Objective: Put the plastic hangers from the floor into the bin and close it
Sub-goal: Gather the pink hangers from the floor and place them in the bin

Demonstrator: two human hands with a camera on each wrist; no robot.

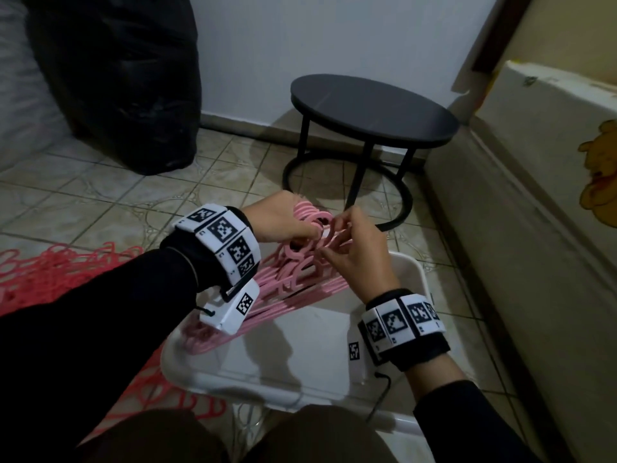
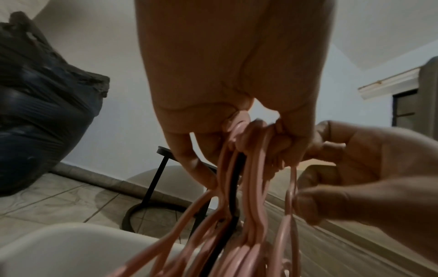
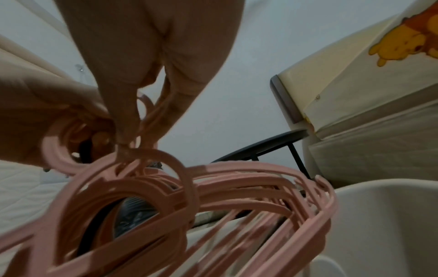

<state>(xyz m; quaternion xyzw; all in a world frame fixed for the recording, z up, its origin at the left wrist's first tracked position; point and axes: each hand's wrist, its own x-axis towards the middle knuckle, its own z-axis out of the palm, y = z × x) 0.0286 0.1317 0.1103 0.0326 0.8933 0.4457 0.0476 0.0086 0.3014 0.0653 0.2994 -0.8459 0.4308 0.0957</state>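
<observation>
a bunch of pink plastic hangers [image 1: 300, 262] hangs over the white bin [image 1: 421, 275], hooks up toward the far rim, long bars slanting down to its left edge, lower ends hidden behind the left wrist. the left hand [image 1: 277, 222] grips the hooks; the right hand [image 1: 357, 252] pinches one hook. more red hangers [image 1: 63, 262] lie on the floor, partly cut off by the sleeve.

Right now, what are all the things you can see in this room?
Light pink plastic hangers: a bunch, uncounted, held over the bin, lower ends inside it.
White plastic bin: one, open, on the floor below the hands.
Red plastic hangers: a pile, on the floor, left.
Round black side table: one, by the wall.
Black plastic bag: one, big, far left corner.
Cream furniture with a yellow bear picture: one, right.
Tiled floor: beige.
Left hand: grips the pink hooks.
Right hand: fingers pinch the hooks too.
Wrist bands: two, black-and-white patterned.
</observation>
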